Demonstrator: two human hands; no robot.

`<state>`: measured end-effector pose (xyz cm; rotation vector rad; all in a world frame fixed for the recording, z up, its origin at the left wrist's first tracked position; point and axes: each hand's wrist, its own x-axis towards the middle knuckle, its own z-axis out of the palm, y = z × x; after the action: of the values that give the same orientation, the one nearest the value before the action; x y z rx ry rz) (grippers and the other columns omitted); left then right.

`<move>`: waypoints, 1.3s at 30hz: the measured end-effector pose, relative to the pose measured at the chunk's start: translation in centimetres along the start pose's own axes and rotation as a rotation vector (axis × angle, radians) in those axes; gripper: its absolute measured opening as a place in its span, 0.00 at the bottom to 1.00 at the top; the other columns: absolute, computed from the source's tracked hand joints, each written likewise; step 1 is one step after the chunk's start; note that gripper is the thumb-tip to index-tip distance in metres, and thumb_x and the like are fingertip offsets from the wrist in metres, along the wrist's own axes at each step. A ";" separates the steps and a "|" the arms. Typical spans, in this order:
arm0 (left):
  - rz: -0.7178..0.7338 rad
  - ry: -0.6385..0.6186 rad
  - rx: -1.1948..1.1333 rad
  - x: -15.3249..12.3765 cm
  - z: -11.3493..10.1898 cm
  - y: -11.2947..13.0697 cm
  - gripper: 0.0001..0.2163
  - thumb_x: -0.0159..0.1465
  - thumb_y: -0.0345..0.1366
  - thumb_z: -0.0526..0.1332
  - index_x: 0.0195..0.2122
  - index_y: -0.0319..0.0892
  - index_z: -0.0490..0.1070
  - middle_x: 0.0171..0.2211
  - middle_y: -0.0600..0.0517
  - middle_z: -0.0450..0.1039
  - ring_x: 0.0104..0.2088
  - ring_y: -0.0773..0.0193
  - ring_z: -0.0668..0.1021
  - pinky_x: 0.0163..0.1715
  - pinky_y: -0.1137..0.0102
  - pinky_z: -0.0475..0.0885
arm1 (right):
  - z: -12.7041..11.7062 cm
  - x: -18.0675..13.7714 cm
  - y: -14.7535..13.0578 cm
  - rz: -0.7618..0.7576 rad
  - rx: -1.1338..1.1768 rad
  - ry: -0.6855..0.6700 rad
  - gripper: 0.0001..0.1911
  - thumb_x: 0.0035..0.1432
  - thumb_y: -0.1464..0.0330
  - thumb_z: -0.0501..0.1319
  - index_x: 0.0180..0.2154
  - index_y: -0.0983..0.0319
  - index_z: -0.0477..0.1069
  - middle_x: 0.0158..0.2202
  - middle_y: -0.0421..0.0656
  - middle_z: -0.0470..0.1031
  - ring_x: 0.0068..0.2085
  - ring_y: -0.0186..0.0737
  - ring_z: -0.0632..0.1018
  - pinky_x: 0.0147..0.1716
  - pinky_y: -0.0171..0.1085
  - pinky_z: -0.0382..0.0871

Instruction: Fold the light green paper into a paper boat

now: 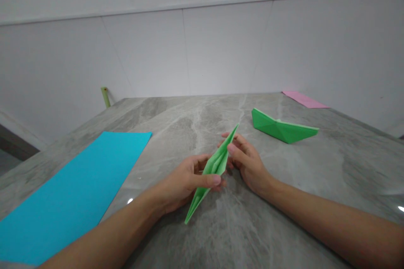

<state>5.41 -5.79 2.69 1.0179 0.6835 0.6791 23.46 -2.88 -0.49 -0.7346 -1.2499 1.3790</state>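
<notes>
A folded light-green paper boat (217,161), long and narrow with pointed ends, is held at a slant above the grey marbled table. My left hand (195,176) grips its lower middle, thumb across the near side and fingers behind. Toward the upper end, my right hand (244,157) pinches the edge between thumb and fingers; some of those fingertips are hidden behind the paper. To the right of my hands, a darker green folded paper boat (282,127) rests on the table.
A large blue sheet of paper (85,183) lies along the left side of the table (176,113). Pink paper (305,100) lies at the back right corner. A white wall (214,50) rises behind the table, and a light-green strip (105,97) stands past the back left edge.
</notes>
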 end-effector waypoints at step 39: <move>0.040 0.425 0.028 1.0 -0.1 -0.8 0.11 0.52 0.38 0.68 0.33 0.38 0.77 0.27 0.48 0.78 0.24 0.64 0.77 0.25 0.72 0.70 | -0.7 0.8 -1.7 -0.219 -0.750 0.199 0.18 0.54 0.68 0.56 0.47 0.61 0.72 0.44 0.47 0.75 0.39 0.42 0.74 0.35 0.40 0.68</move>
<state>6.08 -5.26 1.68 0.9212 1.0457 0.9355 24.42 -2.20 1.09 -1.1654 -1.6378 0.6156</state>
